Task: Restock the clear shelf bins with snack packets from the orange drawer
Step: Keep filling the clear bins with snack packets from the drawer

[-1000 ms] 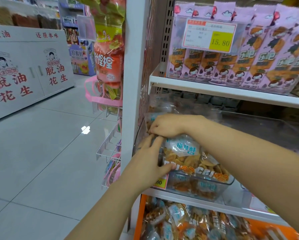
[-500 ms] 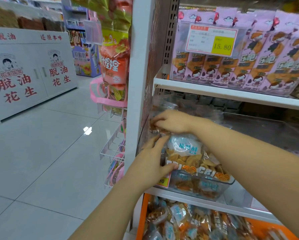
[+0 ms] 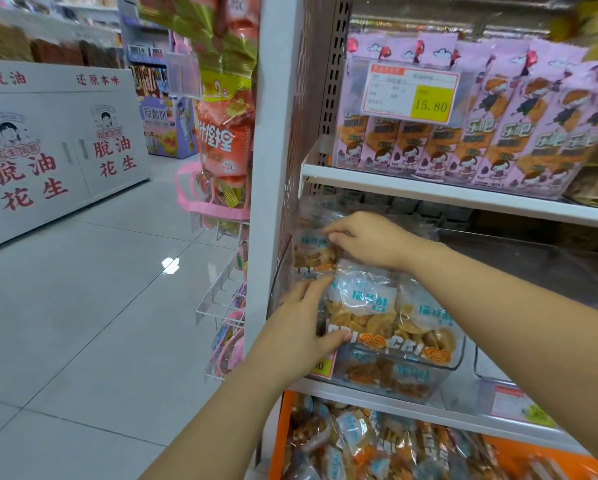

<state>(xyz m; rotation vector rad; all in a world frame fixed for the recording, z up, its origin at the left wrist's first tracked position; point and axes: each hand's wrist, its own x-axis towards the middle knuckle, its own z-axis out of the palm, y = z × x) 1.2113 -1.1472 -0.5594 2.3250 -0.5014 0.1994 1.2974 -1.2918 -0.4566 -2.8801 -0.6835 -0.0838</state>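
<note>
Your right grip [image 3: 370, 240] is reaching into the clear plastic shelf bin [image 3: 443, 375], which is sitting on the lower white shelf [image 3: 429, 413]. Its fingers are curling down and pinching the top of the rear snack packet [image 3: 311, 256], a clear bag of golden crisps with a blue label that is standing upright at the bin's back left. Your left grip [image 3: 297, 337] is not clenching anything. Its fingers are lying fairly straight up the left side of the bin's contents, while its thumb is pressing flat against the lower front of the front snack packet [image 3: 370, 306], a matching clear bag with a blue-and-white label and orange swirl print. That bag is leaning just in front of the rear one and rising above the bin's rim. More bags of the same kind are lying beneath it in the bin. Below the shelf, the orange drawer [image 3: 547, 460] is standing pulled out, and loose snack packets [image 3: 356, 441] are filling it. On the upper white shelf [image 3: 464, 195], a row of tall pink packets [image 3: 498, 143] is standing behind a white and yellow price tag [image 3: 412, 93] reading 15.80. To your left, the white upright post [image 3: 273, 133] is framing the shelving, and the grey tiled floor [image 3: 83, 323] is running past a white cabinet with red characters [image 3: 48, 161].
</note>
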